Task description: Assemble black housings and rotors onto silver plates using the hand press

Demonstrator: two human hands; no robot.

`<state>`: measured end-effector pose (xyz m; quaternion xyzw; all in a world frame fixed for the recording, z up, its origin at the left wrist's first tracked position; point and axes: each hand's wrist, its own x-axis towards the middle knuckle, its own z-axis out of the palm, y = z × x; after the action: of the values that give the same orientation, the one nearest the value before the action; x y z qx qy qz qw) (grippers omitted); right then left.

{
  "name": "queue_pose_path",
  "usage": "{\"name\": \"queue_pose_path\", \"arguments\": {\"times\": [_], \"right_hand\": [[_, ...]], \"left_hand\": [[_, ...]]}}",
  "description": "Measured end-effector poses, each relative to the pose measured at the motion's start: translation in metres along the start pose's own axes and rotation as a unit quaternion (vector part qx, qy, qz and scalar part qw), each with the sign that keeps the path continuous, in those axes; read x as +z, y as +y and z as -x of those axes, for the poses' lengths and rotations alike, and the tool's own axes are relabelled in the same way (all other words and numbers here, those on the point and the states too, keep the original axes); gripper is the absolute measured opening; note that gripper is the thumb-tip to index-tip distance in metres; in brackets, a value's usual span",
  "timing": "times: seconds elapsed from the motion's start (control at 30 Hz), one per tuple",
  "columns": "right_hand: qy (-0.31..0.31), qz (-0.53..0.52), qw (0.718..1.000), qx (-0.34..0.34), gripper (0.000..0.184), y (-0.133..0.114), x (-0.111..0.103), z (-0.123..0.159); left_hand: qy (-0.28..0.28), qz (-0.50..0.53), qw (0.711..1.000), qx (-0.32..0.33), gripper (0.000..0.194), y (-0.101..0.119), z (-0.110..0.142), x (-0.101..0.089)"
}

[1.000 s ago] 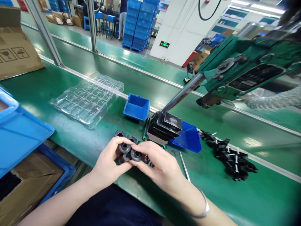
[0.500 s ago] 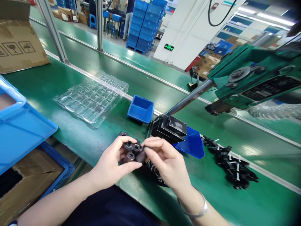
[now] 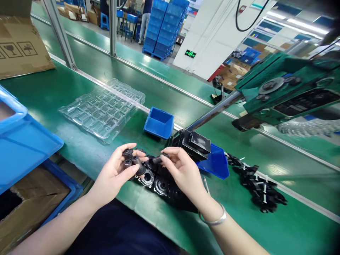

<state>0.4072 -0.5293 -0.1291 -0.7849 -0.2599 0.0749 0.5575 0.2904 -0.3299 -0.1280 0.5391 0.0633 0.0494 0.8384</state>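
Note:
Several small black flanged sleeves (image 3: 136, 163) are gathered in my left hand (image 3: 114, 173), its fingers and thumb curled around them. Between the thumb and fingertips of my right hand (image 3: 183, 170) is one more black sleeve (image 3: 157, 160), lying tilted. Under both hands a row of black round housings (image 3: 160, 185) with metal rings inside sits at the front of the green bench. My right hand and forearm hide part of that row. Just behind it stands a black metal block (image 3: 195, 143).
A small blue bin (image 3: 158, 123) and a clear plastic tray (image 3: 102, 111) lie behind my hands. A dark blue bin (image 3: 216, 163) and black parts with white pins (image 3: 261, 187) are to the right. A green press (image 3: 287, 85) overhangs there. Blue crates (image 3: 29, 145) stand left.
My hands have drawn apart. My left hand moved left with its sleeves, while the right now holds a single sleeve away from them. More of the round housings shows between them.

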Motion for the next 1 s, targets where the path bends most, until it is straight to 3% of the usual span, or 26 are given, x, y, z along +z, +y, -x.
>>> {"name": "queue_pose_path", "arguments": {"times": [0.13, 0.23, 0.3, 0.43, 0.67, 0.8, 0.87, 1.0], "right_hand": [[-0.059, 0.211, 0.958, -0.182, 0.013, 0.008, 0.001, -0.003], [-0.118, 0.284, 0.921, -0.240, 0.022, -0.003, -0.002, -0.004], [-0.133, 0.264, 0.930, -0.220, 0.032, -0.016, -0.004, -0.002], [-0.190, 0.081, 0.971, -0.117, 0.052, -0.035, 0.000, 0.007], [-0.170, -0.071, 0.982, -0.051, 0.041, -0.025, 0.014, 0.015], [-0.108, -0.073, 0.991, -0.020, 0.024, -0.023, -0.002, 0.011], [-0.082, -0.021, 0.996, -0.033, 0.018, -0.021, -0.011, 0.009], [-0.158, 0.148, 0.967, -0.137, 0.019, -0.015, -0.015, 0.012]], "left_hand": [[0.005, -0.008, 1.000, 0.008, 0.049, -0.002, 0.000, -0.002], [0.011, 0.001, 1.000, 0.009, 0.048, -0.002, 0.002, -0.001], [0.003, 0.026, 1.000, -0.002, 0.047, -0.003, 0.003, 0.001], [-0.026, 0.044, 0.999, -0.005, 0.047, -0.005, 0.003, 0.007], [-0.029, -0.071, 0.995, 0.060, 0.043, -0.011, 0.006, 0.015], [0.042, -0.127, 0.986, 0.097, 0.045, -0.009, 0.007, 0.009], [0.086, -0.163, 0.975, 0.121, 0.048, -0.005, 0.005, 0.002], [0.088, -0.173, 0.972, 0.135, 0.053, 0.001, 0.001, -0.009]]}}
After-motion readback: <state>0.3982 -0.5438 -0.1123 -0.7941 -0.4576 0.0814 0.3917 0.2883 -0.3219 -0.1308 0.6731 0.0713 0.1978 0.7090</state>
